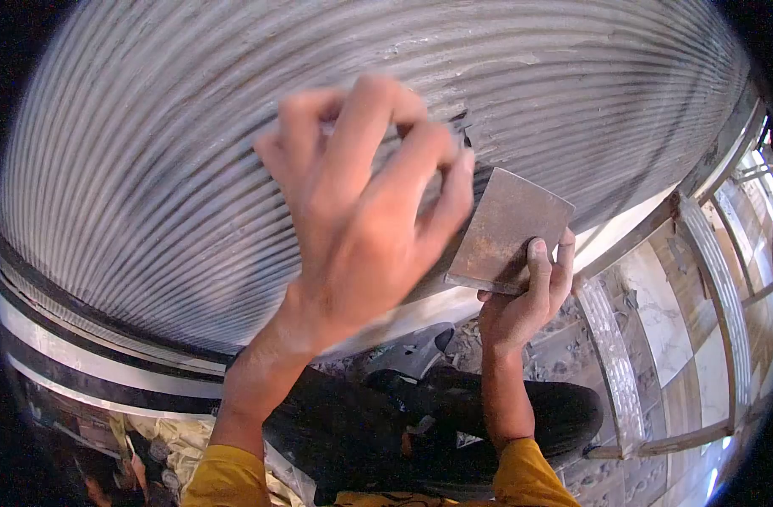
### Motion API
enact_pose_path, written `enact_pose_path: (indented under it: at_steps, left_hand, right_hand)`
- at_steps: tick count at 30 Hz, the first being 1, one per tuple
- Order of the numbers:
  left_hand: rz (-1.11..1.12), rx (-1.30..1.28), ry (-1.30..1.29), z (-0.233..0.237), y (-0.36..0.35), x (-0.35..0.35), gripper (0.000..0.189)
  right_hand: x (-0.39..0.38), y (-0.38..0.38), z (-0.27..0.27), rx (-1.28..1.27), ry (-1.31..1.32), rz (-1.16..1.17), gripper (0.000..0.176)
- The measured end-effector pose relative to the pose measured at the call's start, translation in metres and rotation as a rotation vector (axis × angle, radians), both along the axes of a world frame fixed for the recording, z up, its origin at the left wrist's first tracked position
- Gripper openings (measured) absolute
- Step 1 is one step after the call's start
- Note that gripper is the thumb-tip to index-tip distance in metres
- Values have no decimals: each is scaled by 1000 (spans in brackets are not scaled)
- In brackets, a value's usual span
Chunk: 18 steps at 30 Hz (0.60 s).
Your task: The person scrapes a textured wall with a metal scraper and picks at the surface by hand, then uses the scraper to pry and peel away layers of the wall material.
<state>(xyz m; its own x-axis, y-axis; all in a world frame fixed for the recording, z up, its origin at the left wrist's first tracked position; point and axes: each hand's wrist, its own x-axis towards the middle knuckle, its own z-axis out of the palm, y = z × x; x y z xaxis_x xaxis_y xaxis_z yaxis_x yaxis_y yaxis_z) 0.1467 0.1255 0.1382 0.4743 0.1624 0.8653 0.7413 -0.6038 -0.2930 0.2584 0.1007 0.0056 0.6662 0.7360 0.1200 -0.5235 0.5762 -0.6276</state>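
My left hand point(361, 194) is raised in front of a large curved, ribbed grey panel point(184, 152), smeared by motion. Its fingers are bent, with the thumb and index tips close together near a small dark fragment point(462, 122); I cannot tell what is pinched there. A flat, roughly square metal plate point(509, 224), brownish and scuffed, is gripped at its lower right corner by my right hand point(534, 296). The right thumb presses on the plate's near face and the other fingers go behind it. The plate is tilted and overlaps the panel's lower edge in this view.
Black and white bands point(108, 351) run below the panel at left. A metal ladder-like frame point(615, 363) lies at right over patterned flooring point(665, 296). Crumpled cream cloth point(179, 439) is at lower left. My dark-clothed legs point(344, 431) are below, near a grey object point(412, 351).
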Motion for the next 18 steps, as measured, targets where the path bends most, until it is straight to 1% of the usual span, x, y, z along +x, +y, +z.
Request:
enact_pose_path:
  at_steps: [1, 3, 5, 8, 9, 11, 18]
  left_hand:
    - [-38, -59, -19, 1, -8, 1, 14]
    - [-55, -51, -8, -1, -23, 4, 14]
    - [-63, -53, -2, -2, -24, 4, 14]
    - [127, -94, -4, 4, -9, 3, 19]
    - [128, -90, -2, 5, -7, 5, 19]
    - [203, -67, -4, 5, -2, 8, 21]
    - [224, 25, 41, 9, 15, 19, 18]
  right_hand:
    - [1, 1, -1, 1, 2, -2, 40]
    - [5, 3, -3, 36, 11, -13, 29]
    - [9, 3, -5, 40, -3, 5, 30]
    - [12, -1, -2, 41, -22, 31, 31]
    - [12, -2, -1, 31, -26, 39, 32]
    - [12, -1, -2, 34, -21, 39, 32]
    - [12, -3, -1, 24, -24, 32, 34]
